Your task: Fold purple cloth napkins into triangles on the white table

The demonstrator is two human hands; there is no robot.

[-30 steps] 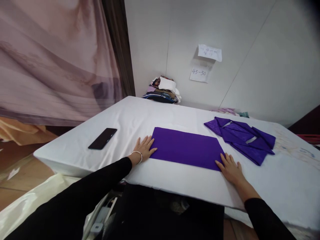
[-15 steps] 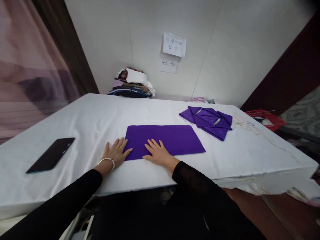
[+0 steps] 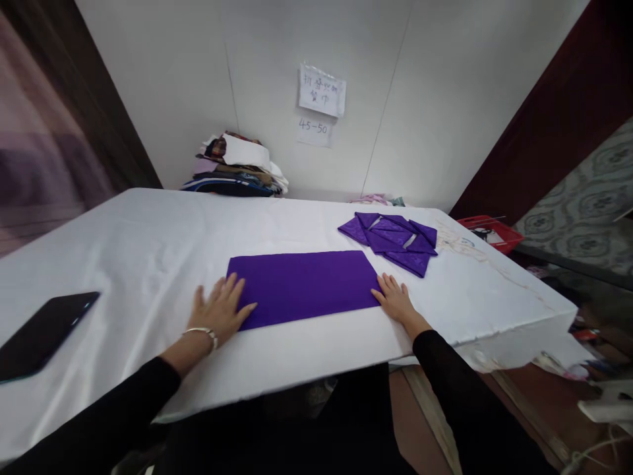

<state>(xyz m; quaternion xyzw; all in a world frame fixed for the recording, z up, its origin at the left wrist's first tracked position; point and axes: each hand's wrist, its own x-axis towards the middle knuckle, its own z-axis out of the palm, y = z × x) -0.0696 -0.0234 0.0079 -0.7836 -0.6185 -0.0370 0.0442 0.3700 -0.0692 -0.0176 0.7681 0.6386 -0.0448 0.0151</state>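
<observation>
A flat purple cloth [image 3: 301, 285], folded into a long rectangle, lies on the white-covered table [image 3: 306, 349] in front of me. My left hand [image 3: 220, 310], with a silver bangle at the wrist, rests on its left end, fingers spread and thumb over the cloth. At the right end lies my right hand [image 3: 395, 300], its fingers apart and touching the cloth's edge. Neither hand grips anything. Behind and to the right sits a second piece of purple cloth [image 3: 390, 241], folded into a pointed, overlapping shape.
A dark phone-like slab [image 3: 44, 333] lies on the table's left side. Against the wall rises a stack of folded clothes [image 3: 237, 165]. Handwritten paper signs [image 3: 321, 92] hang above. A red basket [image 3: 504, 234] stands beyond the right edge, near loose pale threads [image 3: 459, 244].
My right hand has slid from the middle of the purple cloth to its right end. My left hand stays at the left end. The whole view has shifted slightly to the right.
</observation>
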